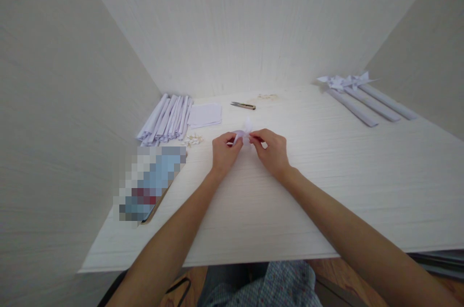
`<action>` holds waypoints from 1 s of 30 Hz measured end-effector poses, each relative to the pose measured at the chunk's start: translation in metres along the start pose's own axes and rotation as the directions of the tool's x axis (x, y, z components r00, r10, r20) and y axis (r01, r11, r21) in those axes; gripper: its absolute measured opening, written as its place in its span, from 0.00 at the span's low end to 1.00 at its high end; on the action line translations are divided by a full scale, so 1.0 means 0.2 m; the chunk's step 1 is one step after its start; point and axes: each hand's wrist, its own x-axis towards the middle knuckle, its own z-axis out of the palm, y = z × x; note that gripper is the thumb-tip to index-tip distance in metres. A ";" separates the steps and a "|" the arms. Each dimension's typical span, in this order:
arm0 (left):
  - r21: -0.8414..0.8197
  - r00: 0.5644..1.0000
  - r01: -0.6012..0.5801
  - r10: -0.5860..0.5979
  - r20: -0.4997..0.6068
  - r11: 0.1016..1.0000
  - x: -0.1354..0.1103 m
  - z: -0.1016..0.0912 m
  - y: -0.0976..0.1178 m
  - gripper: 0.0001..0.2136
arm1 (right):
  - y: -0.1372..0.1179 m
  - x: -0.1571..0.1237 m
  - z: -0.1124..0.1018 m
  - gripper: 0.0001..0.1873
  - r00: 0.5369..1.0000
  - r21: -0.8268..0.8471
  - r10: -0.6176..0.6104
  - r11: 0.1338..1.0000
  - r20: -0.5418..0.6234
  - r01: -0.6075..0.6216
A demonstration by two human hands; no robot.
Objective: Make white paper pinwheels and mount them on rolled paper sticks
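Note:
A small piece of pale lilac folded paper (247, 128) is held between my two hands, a little above the middle of the table. My left hand (224, 153) pinches its left side, with fingertips closed on it. From the other side, the thumb and fingertips of my right hand (270, 150) grip the paper's right edge. Part of the paper is hidden by the fingers, and its exact folded shape is hard to make out. A flat stack of square paper sheets (205, 115) lies left of and beyond my left hand.
A bundle of rolled paper tubes (168, 117) sits at the left wall. Thread snips (243, 105) lie behind my hands. Small whitish bits (194, 139) and a blurred phone (157, 183) are at left. Paper tubes topped with folded paper flowers (362, 96) rest back right.

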 end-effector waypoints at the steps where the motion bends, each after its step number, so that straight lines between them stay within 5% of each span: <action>1: -0.002 1.000 -0.002 0.002 -0.002 1.000 0.00 0.00 0.00 0.06 | 0.00 0.00 0.00 0.06 1.000 -0.024 0.002 1.000 0.015 -0.001; 7: -0.009 1.000 -0.013 0.013 -0.004 1.000 0.00 0.00 0.00 0.05 | -0.02 0.00 -0.01 0.13 0.993 -0.178 0.054 0.983 0.108 -0.035; 24: 0.001 1.000 -0.031 0.031 0.003 1.000 0.00 0.00 -0.02 0.06 | -0.01 0.00 -0.01 0.09 0.983 -0.145 0.101 0.986 0.156 -0.078; 30: 0.001 0.999 -0.039 0.039 0.002 0.999 0.00 0.00 -0.02 0.06 | -0.03 0.01 -0.01 0.17 0.976 -0.258 0.134 0.962 0.174 -0.086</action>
